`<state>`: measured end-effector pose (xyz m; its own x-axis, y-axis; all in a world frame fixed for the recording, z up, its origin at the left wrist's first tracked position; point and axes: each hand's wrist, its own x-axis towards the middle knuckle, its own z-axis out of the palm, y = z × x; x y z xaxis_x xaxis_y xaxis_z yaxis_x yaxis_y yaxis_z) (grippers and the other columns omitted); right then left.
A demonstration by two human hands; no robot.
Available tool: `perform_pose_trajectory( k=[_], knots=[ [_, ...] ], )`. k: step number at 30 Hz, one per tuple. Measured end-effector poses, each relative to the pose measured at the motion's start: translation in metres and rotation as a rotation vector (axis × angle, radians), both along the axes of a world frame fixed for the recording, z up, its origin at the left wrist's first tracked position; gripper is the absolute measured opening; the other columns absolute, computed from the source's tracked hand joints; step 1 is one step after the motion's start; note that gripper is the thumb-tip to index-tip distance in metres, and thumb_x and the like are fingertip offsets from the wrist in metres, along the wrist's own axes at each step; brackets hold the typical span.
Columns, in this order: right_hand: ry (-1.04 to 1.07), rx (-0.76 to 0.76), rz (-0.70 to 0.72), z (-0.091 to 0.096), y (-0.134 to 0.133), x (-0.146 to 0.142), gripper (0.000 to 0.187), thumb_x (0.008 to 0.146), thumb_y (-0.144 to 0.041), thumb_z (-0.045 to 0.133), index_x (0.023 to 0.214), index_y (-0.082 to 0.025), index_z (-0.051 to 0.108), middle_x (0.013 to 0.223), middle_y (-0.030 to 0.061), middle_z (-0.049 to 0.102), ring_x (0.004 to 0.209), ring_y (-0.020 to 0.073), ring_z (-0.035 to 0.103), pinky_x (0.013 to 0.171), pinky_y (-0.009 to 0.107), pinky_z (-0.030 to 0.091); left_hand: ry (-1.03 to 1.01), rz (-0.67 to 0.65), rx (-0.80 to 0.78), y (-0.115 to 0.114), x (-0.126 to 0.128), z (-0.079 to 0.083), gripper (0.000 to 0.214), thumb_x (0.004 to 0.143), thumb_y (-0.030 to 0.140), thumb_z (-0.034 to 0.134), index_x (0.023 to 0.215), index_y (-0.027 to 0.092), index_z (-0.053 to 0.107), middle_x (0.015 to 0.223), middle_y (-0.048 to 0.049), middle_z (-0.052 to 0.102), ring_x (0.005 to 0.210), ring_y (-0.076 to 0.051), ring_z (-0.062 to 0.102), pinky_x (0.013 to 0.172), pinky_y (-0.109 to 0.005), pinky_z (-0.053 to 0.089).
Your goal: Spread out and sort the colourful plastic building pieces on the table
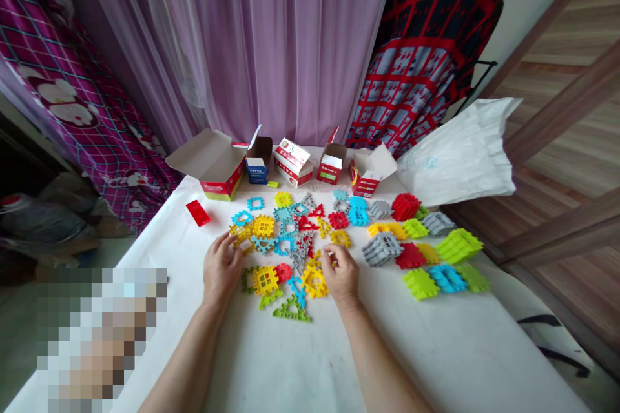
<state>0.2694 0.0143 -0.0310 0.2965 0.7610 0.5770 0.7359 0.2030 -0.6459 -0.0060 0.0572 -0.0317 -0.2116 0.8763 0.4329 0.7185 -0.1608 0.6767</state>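
- A purple curtain [290, 45] is hanging behind a white-covered table [310, 361], with magenta bedding [53, 71] draping down on the left and a red-and-black patterned cloth [421, 58] hanging on the right.
- The left hand's fingers [223, 246] are spreading fairly wide, with their tips resting against a cluster of yellow and blue interlocking plastic tiles [254, 232]; they are not visibly gripping anything.
- The right hand's fingers [334, 255] are curling narrowly downward beside a yellow tile [314, 281]; I cannot tell whether they are holding a small piece.
- The left hand [221, 269] and right hand [341, 274] are resting on the table, just either side of the loose tiles.
- A yellow square tile [265, 280], a small red tile [283, 272] and a green triangular frame [291, 310] are lying between the hands.
- Stacked grey tiles [382, 249] and green tiles [458, 245] are sitting further right.
- 5 opened cardboard boxes [213, 161] are standing along the far edge, beside a white plastic bag [460, 151].
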Motion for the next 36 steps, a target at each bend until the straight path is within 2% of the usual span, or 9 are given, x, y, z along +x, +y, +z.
perform_pose_trajectory(
  k=[4, 8, 12, 17, 20, 25, 30, 32, 36],
  knots=[
    [0.055, 0.015, 0.044, 0.001, 0.000, 0.000, 0.024, 0.090, -0.034, 0.047, 0.079, -0.021, 0.064, 0.074, 0.0044, 0.068, 0.059, 0.0136, 0.059, 0.063, 0.024, 0.049, 0.087, -0.009, -0.007, 0.000, 0.001, 0.001, 0.031, 0.084, 0.046, 0.056, 0.099, 0.023, 0.071, 0.120, -0.0115, 0.069, 0.116, -0.030, 0.061, 0.104, -0.048, 0.045],
    [0.101, 0.026, 0.071, -0.002, 0.002, 0.001, 0.025, 0.090, -0.034, 0.047, 0.078, -0.020, 0.064, 0.073, 0.0040, 0.069, 0.058, 0.0129, 0.059, 0.062, 0.023, 0.049, 0.132, -0.072, -0.048, -0.007, -0.003, 0.003, 0.032, 0.082, 0.048, 0.057, 0.095, 0.024, 0.072, 0.128, -0.0128, 0.064, 0.121, -0.030, 0.058, 0.106, -0.048, 0.044],
    [0.114, 0.018, 0.118, -0.005, 0.002, 0.001, 0.026, 0.090, -0.035, 0.047, 0.080, -0.020, 0.065, 0.072, 0.0042, 0.069, 0.058, 0.0128, 0.059, 0.061, 0.023, 0.048, 0.086, -0.129, -0.138, -0.011, -0.008, 0.005, 0.029, 0.074, 0.047, 0.063, 0.089, 0.024, 0.073, 0.135, -0.0137, 0.060, 0.129, -0.032, 0.054, 0.110, -0.049, 0.041],
    [0.120, 0.040, 0.128, -0.007, 0.002, 0.001, 0.029, 0.091, -0.036, 0.044, 0.081, -0.019, 0.066, 0.073, 0.0055, 0.069, 0.058, 0.0133, 0.060, 0.061, 0.023, 0.049, 0.005, -0.103, -0.190, -0.009, -0.008, 0.014, 0.031, 0.066, 0.053, 0.069, 0.074, 0.024, 0.071, 0.128, -0.0133, 0.064, 0.123, -0.033, 0.058, 0.109, -0.049, 0.042],
    [0.138, 0.048, 0.147, -0.008, 0.000, 0.002, 0.028, 0.091, -0.036, 0.046, 0.081, -0.019, 0.067, 0.073, 0.0058, 0.070, 0.059, 0.0138, 0.061, 0.060, 0.023, 0.050, -0.069, -0.080, -0.222, -0.014, -0.009, 0.025, 0.036, 0.062, 0.059, 0.070, 0.073, 0.024, 0.071, 0.126, -0.0124, 0.066, 0.118, -0.032, 0.062, 0.105, -0.046, 0.045],
    [0.176, 0.057, 0.197, -0.008, -0.009, 0.000, 0.027, 0.091, -0.034, 0.047, 0.083, -0.019, 0.067, 0.078, 0.0065, 0.071, 0.061, 0.0135, 0.062, 0.061, 0.023, 0.050, -0.245, 0.001, -0.257, -0.032, -0.013, 0.050, 0.054, 0.062, 0.071, 0.067, 0.083, 0.021, 0.073, 0.137, -0.0149, 0.061, 0.114, -0.032, 0.064, 0.095, -0.043, 0.051],
    [0.177, 0.071, 0.243, -0.004, -0.021, -0.003, 0.028, 0.092, -0.034, 0.045, 0.083, -0.019, 0.067, 0.076, 0.0058, 0.069, 0.060, 0.0139, 0.061, 0.060, 0.023, 0.049, -0.477, 0.053, -0.293, -0.036, -0.004, 0.067, 0.068, 0.064, 0.076, 0.066, 0.093, 0.015, 0.071, 0.104, -0.0156, 0.075, 0.095, -0.026, 0.071, 0.086, -0.041, 0.056],
    [0.176, 0.079, 0.246, -0.004, -0.026, -0.003, 0.028, 0.093, -0.033, 0.044, 0.082, -0.019, 0.067, 0.075, 0.0053, 0.068, 0.061, 0.0139, 0.061, 0.061, 0.023, 0.049, -0.577, 0.075, -0.309, -0.034, 0.004, 0.071, 0.064, 0.066, 0.073, 0.067, 0.090, 0.013, 0.069, 0.095, -0.0149, 0.074, 0.084, -0.023, 0.072, 0.079, -0.039, 0.058],
    [0.156, 0.086, 0.291, -0.005, -0.032, -0.003, 0.025, 0.093, -0.031, 0.045, 0.090, -0.018, 0.067, 0.079, 0.0056, 0.068, 0.060, 0.0136, 0.061, 0.061, 0.024, 0.050, -0.740, 0.083, -0.348, -0.035, 0.029, 0.080, 0.046, 0.073, 0.058, 0.072, 0.086, 0.014, 0.068, 0.095, -0.0144, 0.074, 0.075, -0.018, 0.071, 0.071, -0.031, 0.059]
  ],
)
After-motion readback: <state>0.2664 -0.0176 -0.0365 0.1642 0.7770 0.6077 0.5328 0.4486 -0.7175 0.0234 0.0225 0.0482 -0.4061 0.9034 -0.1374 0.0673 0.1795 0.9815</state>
